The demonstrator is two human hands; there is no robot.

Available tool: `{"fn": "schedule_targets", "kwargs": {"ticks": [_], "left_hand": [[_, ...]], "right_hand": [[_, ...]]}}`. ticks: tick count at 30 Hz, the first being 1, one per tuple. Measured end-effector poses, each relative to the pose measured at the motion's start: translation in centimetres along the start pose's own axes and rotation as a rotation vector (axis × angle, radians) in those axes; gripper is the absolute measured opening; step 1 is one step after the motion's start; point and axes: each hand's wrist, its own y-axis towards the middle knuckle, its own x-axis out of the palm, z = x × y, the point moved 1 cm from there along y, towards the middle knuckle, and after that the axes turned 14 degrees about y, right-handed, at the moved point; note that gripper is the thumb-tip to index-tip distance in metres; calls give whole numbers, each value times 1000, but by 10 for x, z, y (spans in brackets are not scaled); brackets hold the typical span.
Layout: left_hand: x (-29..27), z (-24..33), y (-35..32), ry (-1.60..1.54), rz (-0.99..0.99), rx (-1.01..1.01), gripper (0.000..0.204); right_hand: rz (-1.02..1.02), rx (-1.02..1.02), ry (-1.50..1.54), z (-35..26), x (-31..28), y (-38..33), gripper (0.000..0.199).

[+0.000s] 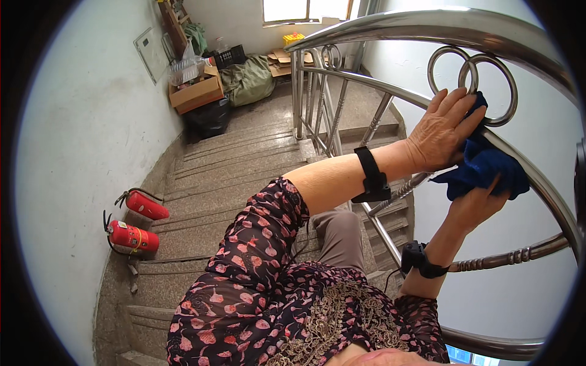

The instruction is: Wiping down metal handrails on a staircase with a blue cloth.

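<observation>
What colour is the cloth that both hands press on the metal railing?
The cloth is dark blue, seen in the head view.

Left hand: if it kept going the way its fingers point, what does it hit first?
The left hand lies on the blue cloth, fingers pointing up-right. Straight on, it would likely meet the steel rings of the railing first; depth is hard to judge in this fisheye view.
</observation>
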Motion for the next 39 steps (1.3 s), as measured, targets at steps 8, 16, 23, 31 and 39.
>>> {"fn": "schedule_targets", "kwargs": {"ticks": [8,16,23,31,39], "left_hand": [[11,3,-4,-67,15,-76,59],[14,2,-15,-164,-34,-202,78],[14,-10,-3,-159,-8,-308,73],[17,-22,-5,-183,-168,-447,65],[12,-45,10,-107,-376,-271,45]], "right_hand": [[-33,-119,-88,-3,3,9,31],[-20,-215,-361,-16,-13,-11,32],[-179,-518,-511,-49,-13,3,38],[-469,-518,-672,-72,34,21,39],[-478,-458,-800,-88,52,46,36]]}}
